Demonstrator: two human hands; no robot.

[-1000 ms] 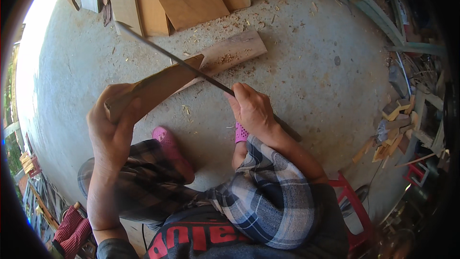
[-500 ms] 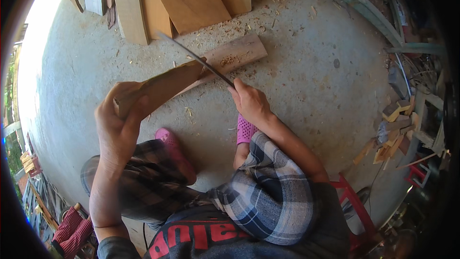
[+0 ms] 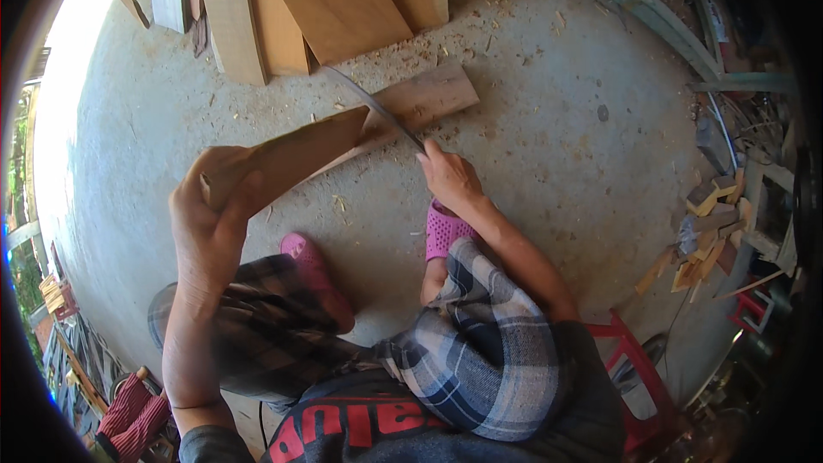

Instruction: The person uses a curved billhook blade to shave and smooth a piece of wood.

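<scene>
My left hand (image 3: pixel 210 223) is closed round the near end of a long brown board (image 3: pixel 300 150), which slants away to the upper right. Its far end meets a paler wooden piece (image 3: pixel 441 90) lying on the concrete, with shavings around it. In my right hand (image 3: pixel 450 180) is a long, thin, dark metal blade (image 3: pixel 399 124), gripped with curled fingers and crossing the board's far end. Whether the blade touches the wood is unclear. Both my feet, in pink clogs (image 3: pixel 450 227), are below the board.
Several wide planks (image 3: pixel 334 4) stand at the top. A pale metal frame (image 3: pixel 634 0) runs along the upper right. Offcuts (image 3: pixel 703 240) are heaped on the right, a red stool (image 3: pixel 639 394) is at lower right, and striped red cloth (image 3: pixel 129 407) is at lower left.
The blade's far end has shifted rightward and down as it moved with my right hand. My left hand and the board rose slightly and moved right.
</scene>
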